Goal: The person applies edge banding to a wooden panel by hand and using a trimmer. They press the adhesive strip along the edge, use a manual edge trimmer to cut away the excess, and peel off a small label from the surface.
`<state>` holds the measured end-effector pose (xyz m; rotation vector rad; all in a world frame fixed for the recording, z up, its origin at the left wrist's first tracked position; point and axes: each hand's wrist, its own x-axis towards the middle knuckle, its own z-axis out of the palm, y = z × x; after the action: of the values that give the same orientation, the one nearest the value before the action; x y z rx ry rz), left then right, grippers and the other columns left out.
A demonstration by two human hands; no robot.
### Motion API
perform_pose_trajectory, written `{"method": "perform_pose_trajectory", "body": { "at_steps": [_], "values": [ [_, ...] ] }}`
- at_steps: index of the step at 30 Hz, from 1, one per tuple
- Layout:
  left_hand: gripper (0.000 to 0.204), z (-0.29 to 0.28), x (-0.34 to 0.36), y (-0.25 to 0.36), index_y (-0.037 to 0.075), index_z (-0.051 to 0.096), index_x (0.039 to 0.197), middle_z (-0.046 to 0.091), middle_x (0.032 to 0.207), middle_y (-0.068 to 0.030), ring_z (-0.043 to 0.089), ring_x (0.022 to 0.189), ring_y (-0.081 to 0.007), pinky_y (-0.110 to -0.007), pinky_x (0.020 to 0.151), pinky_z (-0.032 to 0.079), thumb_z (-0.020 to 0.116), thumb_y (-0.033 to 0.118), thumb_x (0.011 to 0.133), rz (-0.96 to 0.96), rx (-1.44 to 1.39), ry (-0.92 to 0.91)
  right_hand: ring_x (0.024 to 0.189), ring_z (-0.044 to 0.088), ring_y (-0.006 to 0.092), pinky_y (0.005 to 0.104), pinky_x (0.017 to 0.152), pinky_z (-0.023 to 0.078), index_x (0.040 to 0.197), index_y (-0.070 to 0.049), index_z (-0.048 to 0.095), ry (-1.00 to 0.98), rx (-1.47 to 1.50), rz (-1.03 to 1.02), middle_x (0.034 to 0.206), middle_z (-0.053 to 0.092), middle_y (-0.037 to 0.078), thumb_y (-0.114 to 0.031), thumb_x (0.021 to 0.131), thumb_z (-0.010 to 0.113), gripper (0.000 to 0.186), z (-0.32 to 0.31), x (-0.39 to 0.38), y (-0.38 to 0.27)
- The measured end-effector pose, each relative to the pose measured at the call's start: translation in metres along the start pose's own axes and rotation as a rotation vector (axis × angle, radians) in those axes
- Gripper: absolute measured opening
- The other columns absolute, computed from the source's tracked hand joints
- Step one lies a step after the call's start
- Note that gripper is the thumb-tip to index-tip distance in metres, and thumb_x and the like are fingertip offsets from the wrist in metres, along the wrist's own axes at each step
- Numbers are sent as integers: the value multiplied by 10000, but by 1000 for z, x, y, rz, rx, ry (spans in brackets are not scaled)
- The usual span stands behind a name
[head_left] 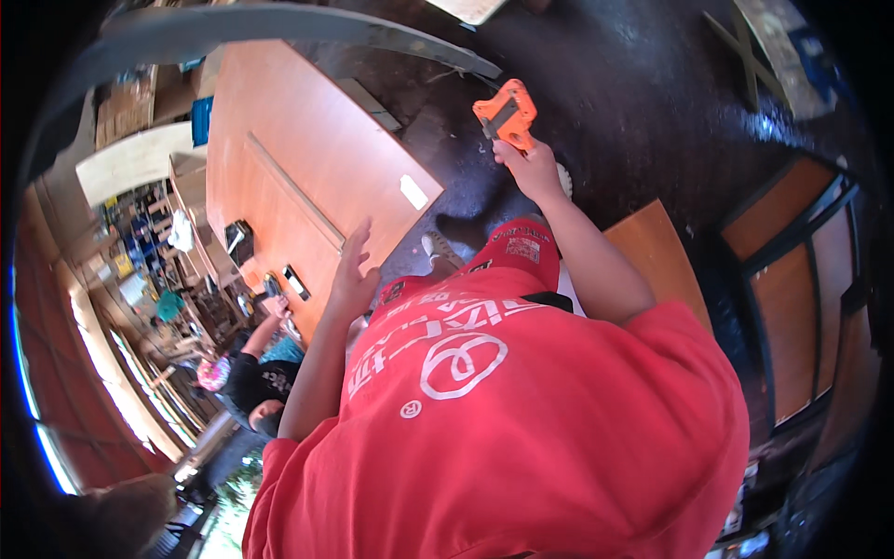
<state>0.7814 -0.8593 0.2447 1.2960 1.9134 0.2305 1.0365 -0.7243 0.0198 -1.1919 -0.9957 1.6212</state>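
Note:
My right hand [531, 168] is stretched out over the dark floor and grips an orange power tool [506, 114] by its handle. My left hand [353, 275] is open with fingers spread and rests on the near edge of a large reddish-brown wooden panel [298, 158]. A thin wooden strip [293, 186] lies diagonally across the panel, and a small white label [413, 192] sits near its right edge. My red shirt fills the lower middle of the view.
Another person in a dark shirt [251, 382] bends near the panel's lower left corner. A black tool [239, 238] lies on the panel's left edge. Shelves of clutter [140, 252] stand left, a smaller board [656, 252] and framed panels [801, 289] right.

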Motion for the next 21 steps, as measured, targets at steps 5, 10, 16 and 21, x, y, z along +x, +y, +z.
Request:
{"method": "perform_pose_trajectory", "body": {
  "at_steps": [5, 10, 16, 21],
  "values": [
    [546, 1, -12, -33, 90, 508, 1337, 472, 1388, -186, 463, 1288, -353, -405, 1055, 395, 628, 31, 807, 126, 82, 78, 708, 656, 110, 254, 638, 522, 1029, 8, 653, -215, 71, 145, 828, 678, 60, -197, 911, 651, 236, 34, 1, -38],
    [310, 19, -25, -116, 75, 650, 1117, 617, 1160, -173, 577, 1117, -337, -406, 975, 452, 695, 152, 820, 239, -13, 198, 738, 652, 116, 265, 665, 527, 1040, 18, 650, -390, -42, 149, 862, 680, 76, -197, 905, 664, 254, 79, -6, -67],
    [232, 10, -38, -109, 18, 650, 948, 668, 828, -112, 640, 807, -169, -328, 761, 516, 696, 232, 869, -123, -424, 279, 790, 612, 121, 304, 733, 484, 1013, 21, 652, -691, -621, -115, 875, 680, 52, -213, 855, 702, 286, 154, -36, -129],
    [233, -13, -42, -94, 12, 632, 999, 640, 782, -93, 597, 724, -140, -323, 658, 478, 668, 218, 896, 289, -812, 621, 752, 571, 84, 263, 693, 468, 993, 10, 652, -992, -668, -18, 843, 658, 19, -191, 851, 720, 255, 219, -54, -142]
  ]
}}
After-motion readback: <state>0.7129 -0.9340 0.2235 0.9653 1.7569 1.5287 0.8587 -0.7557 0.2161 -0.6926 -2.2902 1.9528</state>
